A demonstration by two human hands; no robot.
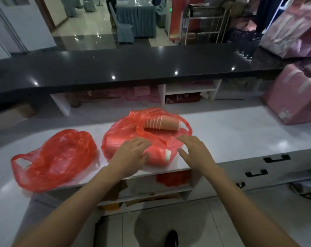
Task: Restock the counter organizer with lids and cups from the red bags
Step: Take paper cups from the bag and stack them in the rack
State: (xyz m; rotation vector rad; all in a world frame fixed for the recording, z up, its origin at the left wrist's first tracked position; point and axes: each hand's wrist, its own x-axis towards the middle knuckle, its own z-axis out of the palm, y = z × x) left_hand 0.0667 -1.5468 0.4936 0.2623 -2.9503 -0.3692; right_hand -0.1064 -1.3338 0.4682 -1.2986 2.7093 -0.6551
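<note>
Two red plastic bags lie on the white counter (231, 132). The left red bag (56, 155) is crumpled and lies apart from my hands. The middle red bag (126, 129) is fuller, and a stack of orange paper cups (164, 123) lies on its side on top of it, rims to the left. A white cup rim (168, 155) shows through the bag's front. My left hand (131, 154) rests flat on the middle bag with straight fingers. My right hand (193, 150) hovers over the bag's right front edge, fingers spread and holding nothing.
A raised black countertop (133, 68) runs across behind the white counter, with open white shelves (190, 90) beneath it holding pink items. Pink boxes (297, 97) are stacked at the right. Below the counter's front edge are shelves (151, 193) and drawers with black handles (256, 172).
</note>
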